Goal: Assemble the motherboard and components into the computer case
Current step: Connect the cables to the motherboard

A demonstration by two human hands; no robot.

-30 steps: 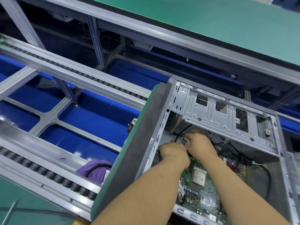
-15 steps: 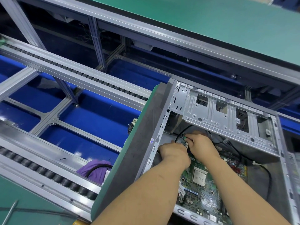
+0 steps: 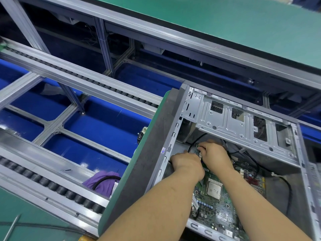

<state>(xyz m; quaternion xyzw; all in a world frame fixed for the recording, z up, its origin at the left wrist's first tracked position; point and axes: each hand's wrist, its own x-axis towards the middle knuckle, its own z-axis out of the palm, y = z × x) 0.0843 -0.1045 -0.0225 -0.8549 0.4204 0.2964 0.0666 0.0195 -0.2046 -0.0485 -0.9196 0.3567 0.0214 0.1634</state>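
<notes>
The grey computer case (image 3: 173, 129) lies open on its side at the right. A green motherboard (image 3: 218, 214) with its square CPU (image 3: 214, 190) lies inside it. Both my hands are at the board's far left corner, under the silver drive cage (image 3: 243, 126). My right hand (image 3: 216, 154) has its fingertips curled, pinching a small connector where a black cable (image 3: 195, 140) loops in. My left hand (image 3: 186, 163) is beside it, knuckles up. Its fingers are bent down out of sight against the case floor, so what they hold is hidden.
Another black cable (image 3: 286, 186) with a white tie runs along the case floor at the right. Roller conveyor rails (image 3: 52, 185) over blue bins lie to the left, with a purple cloth (image 3: 102, 182) beside the case. A green bench top (image 3: 225, 23) spans the back.
Both hands stay at the same corner of the motherboard. The right hand's fingers have shifted only slightly.
</notes>
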